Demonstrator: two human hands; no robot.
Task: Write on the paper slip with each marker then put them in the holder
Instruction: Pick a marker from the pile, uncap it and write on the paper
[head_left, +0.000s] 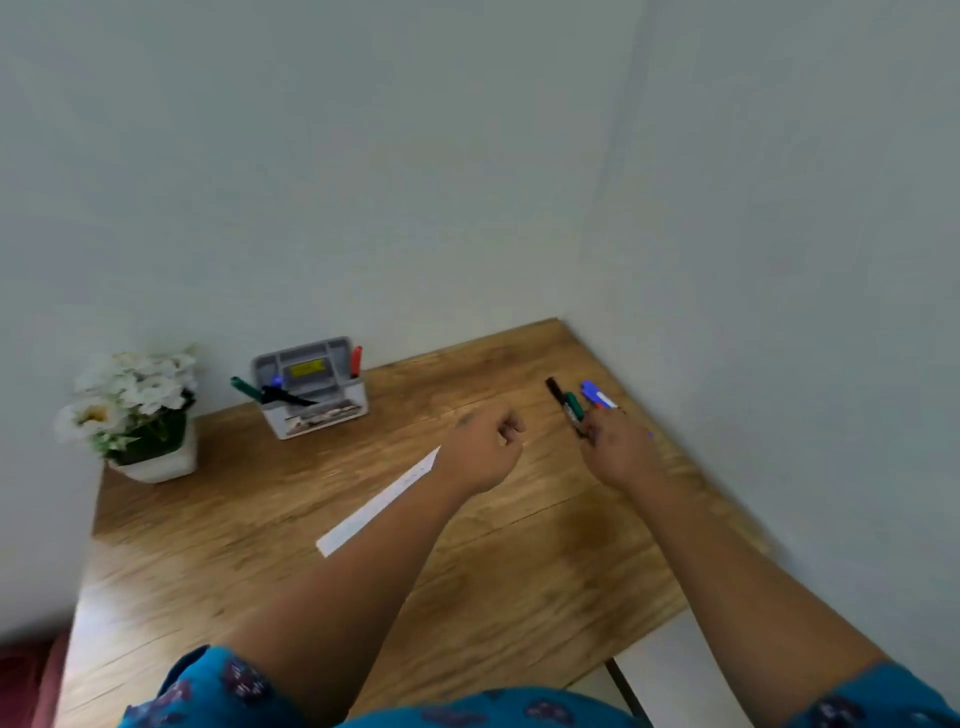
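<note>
Wooden worktop (322, 499) in a corner: right hand (618, 447) fingers pinch a green marker (573, 408), black and blue ones touching. Left hand (480, 449) fisted over one paper slip (374, 506). Holder (311, 387) has four markers.

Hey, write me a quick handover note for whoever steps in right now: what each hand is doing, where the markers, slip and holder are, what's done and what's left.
Left hand: curled in a fist, holding nothing, above the paper slip's far end.
Right hand: at the loose markers by the right wall; the grip is blurred.
Loose on the table: black marker, green marker, blue marker.
Paper slip: lying diagonally mid-table.
Holder: by the back wall, already has green, black, blue and red markers.
Left: write with the three loose markers, then put them in the holder.
</note>
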